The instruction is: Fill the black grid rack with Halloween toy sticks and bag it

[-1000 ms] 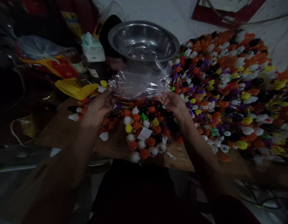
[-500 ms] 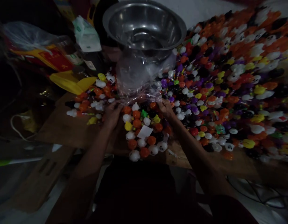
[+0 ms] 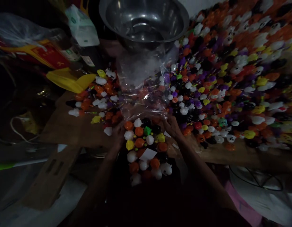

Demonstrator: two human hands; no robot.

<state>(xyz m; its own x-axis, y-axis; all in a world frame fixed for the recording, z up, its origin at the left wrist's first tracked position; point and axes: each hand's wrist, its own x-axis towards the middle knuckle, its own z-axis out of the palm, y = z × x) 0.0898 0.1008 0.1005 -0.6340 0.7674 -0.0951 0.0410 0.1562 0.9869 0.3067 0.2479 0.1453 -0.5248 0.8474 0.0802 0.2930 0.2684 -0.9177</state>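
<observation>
A clear plastic bag (image 3: 141,75) lies in front of me, its near edge reaching a block of small plastic figures (image 3: 139,142). Orange, white, yellow, green and black heads stand in tight rows in that block, and a white card (image 3: 147,154) rests on top. My left hand (image 3: 117,131), dim and partly lost in shadow, is closed at the bag's near left corner. At the near right corner my right hand (image 3: 171,126) pinches the film, fingers bent. The block's near rows reach past the table edge, above my lap. How far the film covers the block is unclear.
A steel basin (image 3: 183,23) stands behind the bag. Heaps of loose figures (image 3: 214,104) cover the right side, with a smaller pile (image 3: 104,97) at left. A yellow scoop-like piece (image 3: 70,80) and a bottle (image 3: 87,60) stand farther left on the wooden table (image 3: 53,126).
Both hands have drawn the bag's near edge toward my body. The block and its card have shifted the same way, past the table edge. The view has moved slightly too.
</observation>
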